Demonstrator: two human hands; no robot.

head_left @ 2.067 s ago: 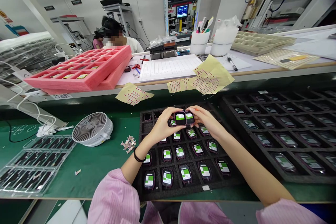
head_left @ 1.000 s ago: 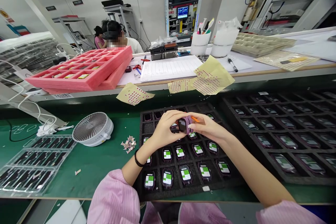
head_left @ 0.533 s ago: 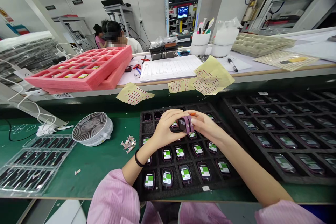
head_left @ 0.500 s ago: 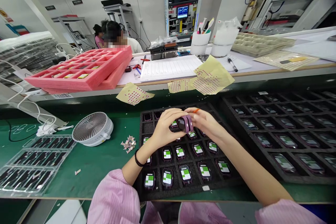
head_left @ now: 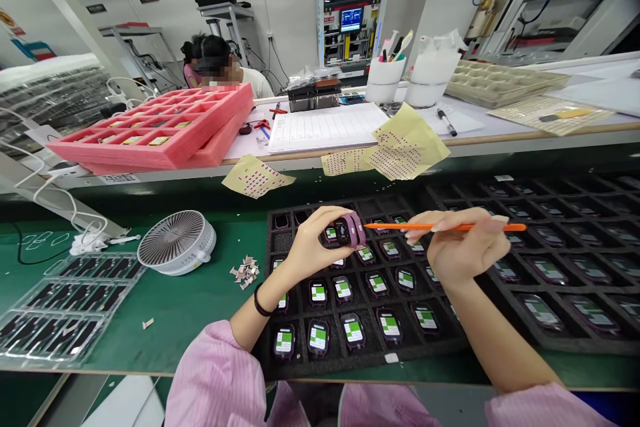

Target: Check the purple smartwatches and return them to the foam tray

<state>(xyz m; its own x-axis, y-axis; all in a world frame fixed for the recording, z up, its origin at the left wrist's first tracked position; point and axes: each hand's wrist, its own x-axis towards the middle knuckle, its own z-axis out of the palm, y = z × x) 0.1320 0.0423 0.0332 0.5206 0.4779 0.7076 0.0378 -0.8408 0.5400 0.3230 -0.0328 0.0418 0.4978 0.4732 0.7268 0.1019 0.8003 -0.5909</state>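
Note:
My left hand [head_left: 316,239] is closed around a smartwatch [head_left: 354,230] with a purple case and a dark lit screen, held above a black foam tray [head_left: 320,317]. My right hand [head_left: 463,247] pinches a thin orange stick [head_left: 385,226] lying level. Its tapered left tip reaches the side of the watch; I cannot tell if they touch. Below both hands, the tray's compartments hold several watches [head_left: 390,325] with green and white screens.
A second black foam tray [head_left: 525,293] of watches lies at the right. To the left are a white fan [head_left: 177,243], small loose pieces [head_left: 245,271] and clear plastic trays [head_left: 75,310]. Pink foam trays [head_left: 165,133] and yellow sticker sheets [head_left: 410,143] lie on the raised shelf; a person sits beyond.
My right hand has moved right, away from the watch, and the orange stick now shows at full length, pointing at the watch's side. The watch screen has lit up in my left hand.

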